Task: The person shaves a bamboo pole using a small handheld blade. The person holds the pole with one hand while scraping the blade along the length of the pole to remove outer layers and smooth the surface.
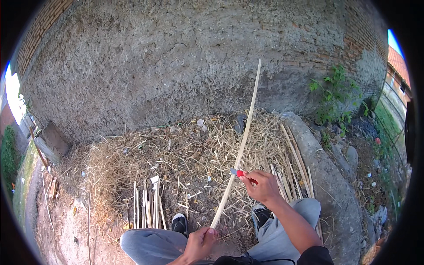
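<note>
A long, pale, slightly bowed bamboo strip [245, 134] slants up from my lap toward the wall. Its lower end is pinched in my left hand [201, 244], between thumb and fingers. My right hand [263, 187] is closed around the red handle of a knife [240, 173]. The short grey blade lies against the strip, partway along its length. Most of the handle is hidden by my fingers. Between my legs and the wall, curly shavings [221, 152] cover the ground.
Beside my left shoe [179, 223] lies a bundle of pale strips [148, 204]. More strips [297, 157] rest on the right near a curved concrete edge [319, 154]. A rough wall [185, 66] rises ahead, with a leafy plant [333, 95] at its right.
</note>
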Demonstrator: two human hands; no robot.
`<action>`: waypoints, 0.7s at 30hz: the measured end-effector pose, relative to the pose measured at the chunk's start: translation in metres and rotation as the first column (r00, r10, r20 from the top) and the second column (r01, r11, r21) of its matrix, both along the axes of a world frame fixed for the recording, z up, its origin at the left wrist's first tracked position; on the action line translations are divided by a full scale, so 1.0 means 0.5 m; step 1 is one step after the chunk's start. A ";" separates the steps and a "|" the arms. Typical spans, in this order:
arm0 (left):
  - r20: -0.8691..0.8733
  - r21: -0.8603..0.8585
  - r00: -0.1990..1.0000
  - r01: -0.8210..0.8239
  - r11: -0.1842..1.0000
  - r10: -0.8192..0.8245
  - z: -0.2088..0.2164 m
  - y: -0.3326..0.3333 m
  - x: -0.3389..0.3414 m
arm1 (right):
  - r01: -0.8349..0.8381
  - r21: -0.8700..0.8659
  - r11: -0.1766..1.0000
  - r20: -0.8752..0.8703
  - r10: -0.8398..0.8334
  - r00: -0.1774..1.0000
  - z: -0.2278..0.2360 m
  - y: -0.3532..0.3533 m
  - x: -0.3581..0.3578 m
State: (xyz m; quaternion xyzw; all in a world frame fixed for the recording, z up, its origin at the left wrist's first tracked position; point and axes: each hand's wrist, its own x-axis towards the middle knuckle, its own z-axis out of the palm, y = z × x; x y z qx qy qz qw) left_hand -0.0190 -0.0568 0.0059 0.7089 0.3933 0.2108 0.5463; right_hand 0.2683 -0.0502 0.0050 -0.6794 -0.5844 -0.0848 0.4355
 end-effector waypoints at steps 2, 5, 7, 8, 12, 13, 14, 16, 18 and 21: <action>0.011 0.135 0.999 0.031 0.990 -0.033 0.020 0.016 -0.027 | -0.024 0.037 0.999 0.019 0.023 1.000 -0.011 0.003 -0.010; 0.035 -0.021 0.998 -0.042 0.999 0.042 0.049 -0.012 -0.065 | -0.022 0.025 0.999 0.082 0.020 0.996 -0.011 0.007 0.002; -0.014 0.035 1.000 0.006 0.999 -0.006 0.066 -0.042 -0.109 | 0.183 0.016 0.983 0.029 -0.184 0.983 -0.007 0.025 0.079; -0.061 0.084 0.997 0.044 0.995 -0.039 0.069 -0.047 -0.132 | 0.134 0.040 0.990 0.026 -0.135 0.990 -0.001 0.030 0.099; -0.112 0.007 0.992 0.055 0.998 -0.054 0.067 -0.034 -0.204 | 0.090 0.104 0.991 -0.023 -0.088 0.996 0.004 0.028 0.059; -0.113 0.006 0.992 0.057 0.998 -0.056 0.069 -0.036 -0.206 | 0.092 0.103 0.990 -0.025 -0.090 0.996 0.001 0.027 0.059; -0.107 0.014 0.994 0.039 0.999 -0.038 0.071 -0.037 -0.207 | 0.146 0.095 0.985 -0.034 -0.144 0.989 0.000 0.026 0.062; -0.098 0.027 0.995 0.017 0.999 -0.014 0.059 -0.039 -0.214 | 0.280 0.124 0.952 -0.007 -0.281 0.960 0.002 0.030 0.092; -0.082 -0.021 0.996 0.023 1.000 -0.024 0.027 -0.033 -0.247 | 0.269 0.129 0.955 -0.154 -0.249 0.956 0.008 0.023 0.123; -0.271 0.197 0.962 0.024 0.980 0.031 0.018 -0.005 -0.288 | 0.214 0.219 0.952 -0.481 -0.086 0.873 0.041 0.017 0.102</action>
